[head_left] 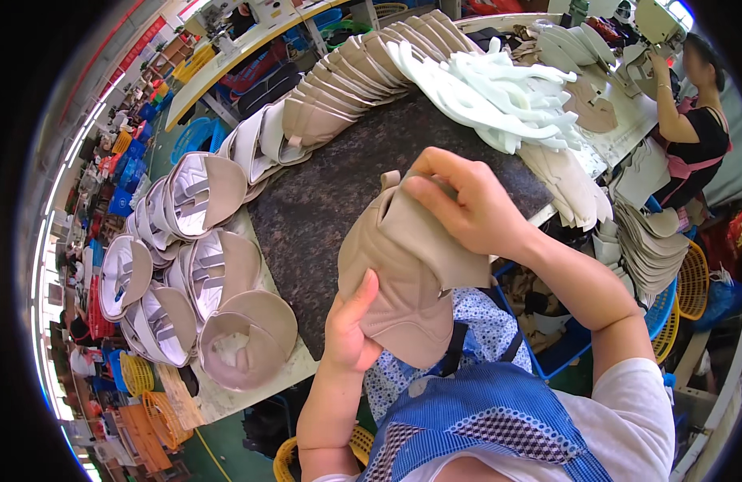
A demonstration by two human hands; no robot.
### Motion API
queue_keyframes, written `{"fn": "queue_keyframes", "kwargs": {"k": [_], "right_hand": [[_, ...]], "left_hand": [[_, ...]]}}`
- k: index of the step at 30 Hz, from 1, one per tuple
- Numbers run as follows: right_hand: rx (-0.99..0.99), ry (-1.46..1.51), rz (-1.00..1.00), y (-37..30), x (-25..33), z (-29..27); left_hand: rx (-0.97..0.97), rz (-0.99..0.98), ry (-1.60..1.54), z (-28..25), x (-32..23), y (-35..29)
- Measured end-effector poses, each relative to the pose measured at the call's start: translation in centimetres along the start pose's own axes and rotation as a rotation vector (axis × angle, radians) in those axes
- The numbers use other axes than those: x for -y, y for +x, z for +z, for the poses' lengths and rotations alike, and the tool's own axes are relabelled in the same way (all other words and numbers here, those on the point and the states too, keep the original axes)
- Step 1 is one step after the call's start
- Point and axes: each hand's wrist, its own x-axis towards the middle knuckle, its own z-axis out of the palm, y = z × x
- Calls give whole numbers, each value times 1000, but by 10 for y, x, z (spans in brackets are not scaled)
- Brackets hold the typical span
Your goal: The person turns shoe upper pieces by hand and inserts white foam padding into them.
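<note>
In front of my chest I hold a beige cap (395, 281) above the table. My left hand (351, 329) grips its lower left side, with the thumb lying on the outside of the fabric. Higher up, my right hand (471, 201) is closed on the cap's upper edge, with thumb and fingers pinching it. A flap of the fabric hangs folded over toward the right, and a small loop stands up at the top. The inside of the cap and most of my left fingers are hidden.
Caps with brims (202, 193) stand in groups at the left. A long row of nested beige caps (363, 68) curves along the back. White curved strips (499, 92) lie piled on the dark tabletop (298, 233). At right, a co-worker (700, 128) sits beyond fabric stacks (648, 249) and a blue crate (555, 365).
</note>
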Motion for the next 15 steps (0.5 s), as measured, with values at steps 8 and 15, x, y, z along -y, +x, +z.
{"fn": "queue_keyframes", "kwargs": {"k": [8,15], "right_hand": [[54,-101,61,17,-17,68],[9,170,-129,-6,28,72]], "left_hand": [[-152,127,-168,-22,3,-18],[-469,396,-96,-26,2,-13]]}}
